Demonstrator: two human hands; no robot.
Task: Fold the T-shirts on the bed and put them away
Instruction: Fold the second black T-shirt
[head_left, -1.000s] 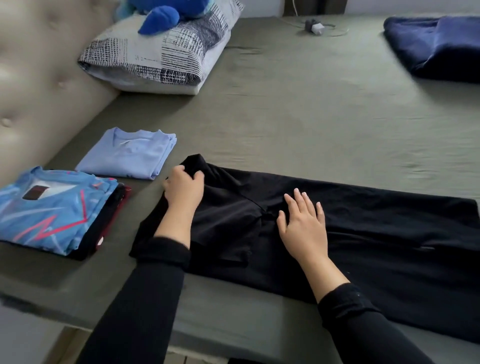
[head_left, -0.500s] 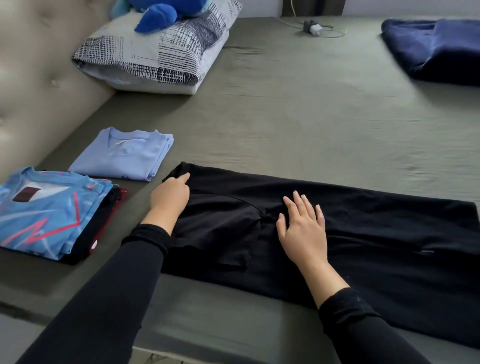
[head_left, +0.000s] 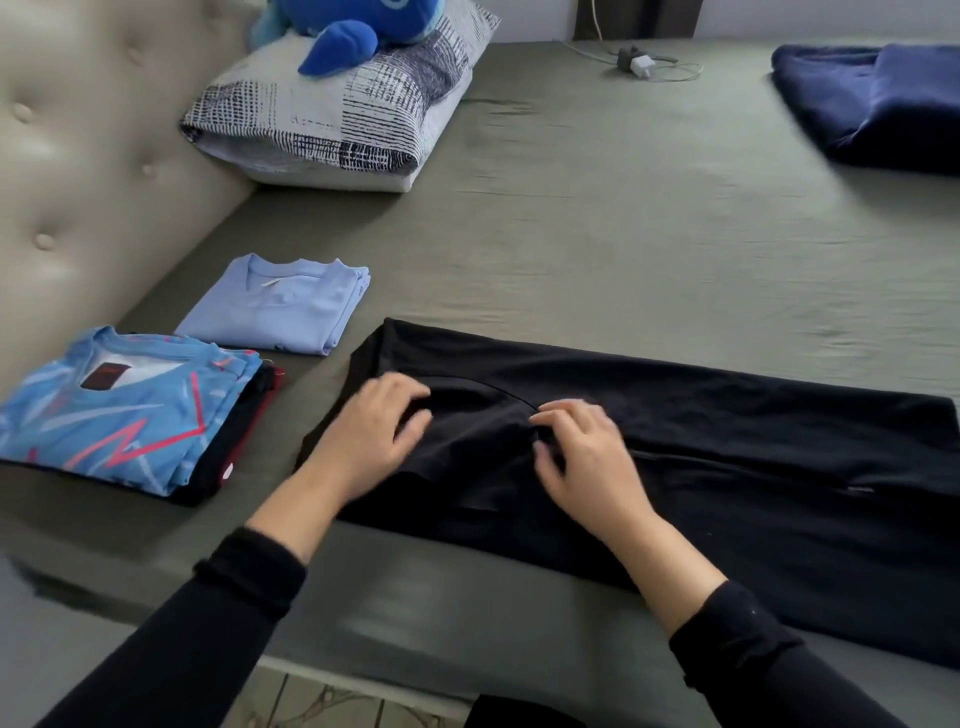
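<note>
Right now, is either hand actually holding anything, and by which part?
It cannot be told for sure. Both hands are motion-blurred on the black cotton T-shirt: the left hand near its collar end, the right hand with curled fingers at the sleeve fold.

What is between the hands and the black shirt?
Nothing visible. The left hand and right hand are both already on the black T-shirt; the folded shirts lie off to the left.
</note>
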